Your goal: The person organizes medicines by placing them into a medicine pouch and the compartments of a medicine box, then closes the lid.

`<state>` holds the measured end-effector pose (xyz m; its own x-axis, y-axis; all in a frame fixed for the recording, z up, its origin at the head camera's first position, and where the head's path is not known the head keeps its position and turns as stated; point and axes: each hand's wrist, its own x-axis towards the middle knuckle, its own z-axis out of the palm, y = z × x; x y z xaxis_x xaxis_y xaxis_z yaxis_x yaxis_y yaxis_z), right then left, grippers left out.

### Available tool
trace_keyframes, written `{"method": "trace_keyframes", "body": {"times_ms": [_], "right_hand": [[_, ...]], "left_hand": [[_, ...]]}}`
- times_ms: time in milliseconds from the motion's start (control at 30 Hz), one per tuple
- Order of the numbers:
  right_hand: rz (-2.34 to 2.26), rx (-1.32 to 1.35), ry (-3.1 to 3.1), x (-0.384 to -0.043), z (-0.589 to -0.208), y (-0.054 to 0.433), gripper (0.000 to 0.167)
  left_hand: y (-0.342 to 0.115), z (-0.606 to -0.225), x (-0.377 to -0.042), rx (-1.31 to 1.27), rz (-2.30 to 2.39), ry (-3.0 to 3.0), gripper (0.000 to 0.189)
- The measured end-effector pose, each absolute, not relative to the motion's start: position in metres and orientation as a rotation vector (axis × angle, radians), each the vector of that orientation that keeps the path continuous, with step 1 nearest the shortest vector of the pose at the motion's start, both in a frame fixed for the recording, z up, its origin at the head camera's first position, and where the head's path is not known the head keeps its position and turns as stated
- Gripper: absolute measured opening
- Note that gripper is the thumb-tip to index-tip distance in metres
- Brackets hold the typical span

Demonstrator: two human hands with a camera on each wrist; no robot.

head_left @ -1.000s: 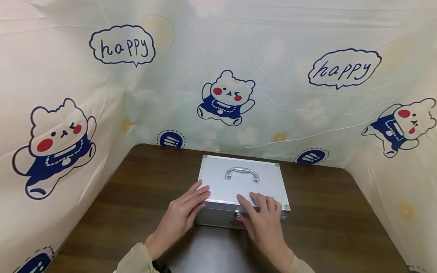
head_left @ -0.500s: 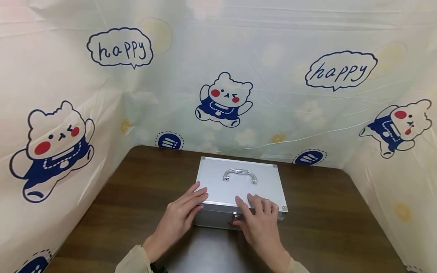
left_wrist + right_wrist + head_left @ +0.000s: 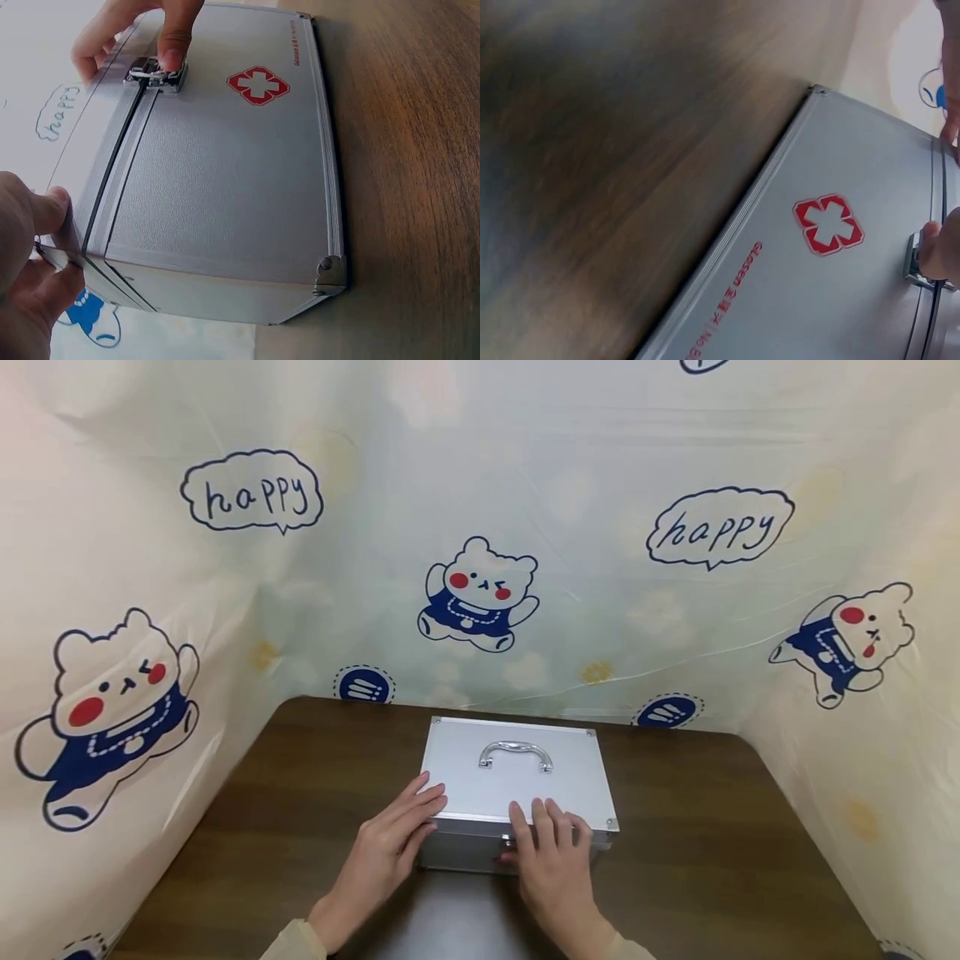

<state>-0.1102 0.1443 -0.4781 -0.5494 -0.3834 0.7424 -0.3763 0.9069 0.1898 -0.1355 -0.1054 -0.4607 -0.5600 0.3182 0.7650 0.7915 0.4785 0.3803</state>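
Note:
A silver aluminium first-aid box (image 3: 465, 852) with a metal carrying handle (image 3: 516, 748) on its lid sits closed on the table. My left hand (image 3: 375, 860) rests at the lid's left front corner. Its fingers lie fairly straight on the lid, with the thumb at the front edge. My right hand (image 3: 557, 877) is at the middle of the front, fingers over the lid's edge and thumb on the metal latch (image 3: 140, 76). The thumb partly hides the latch. A red emblem with a white cross (image 3: 259, 85) marks the front face.
The box stands toward the back of a dark brown wooden table (image 3: 300, 777). A pale sheet with bear drawings and "happy" bubbles (image 3: 420, 485) hangs around the back and both sides.
The head view has shifted slightly, so the scene sits a little lower and further left. My right thumb has moved in over the latch. The left hand keeps its place.

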Motion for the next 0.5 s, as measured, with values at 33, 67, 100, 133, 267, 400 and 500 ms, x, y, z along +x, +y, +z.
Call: {"method": "trace_keyframes", "body": {"times_ms": [33,67,100,133,267,400,500], "right_hand": [[-0.002,0.533,-2.209,-0.110,-0.479,0.146,0.053],[0.009,0.524,-2.214,-0.110,-0.479,0.146,0.054],[0.017,0.518,-2.217,-0.109,-0.479,0.147,0.055],[0.027,0.516,-2.226,-0.108,-0.479,0.147,0.055],[0.051,0.521,-2.251,-0.103,-0.480,0.146,0.057],[0.065,0.541,-2.316,-0.100,-0.478,0.147,0.061],[0.098,0.560,-2.340,-0.101,-0.471,0.150,0.061]], "left_hand": [[-0.104,-0.462,-0.137,-0.913,-0.997,-2.118,0.033],[-0.103,-0.462,-0.137,-0.908,-1.001,-2.132,0.035],[-0.103,-0.463,-0.138,-0.909,-0.997,-2.132,0.038],[-0.103,-0.463,-0.137,-0.900,-0.996,-2.153,0.040],[-0.107,-0.460,-0.134,-0.879,-0.947,-2.201,0.047],[-0.111,-0.455,-0.131,-0.887,-0.890,-2.234,0.059],[-0.113,-0.451,-0.134,-0.923,-0.871,-2.233,0.062]]}}
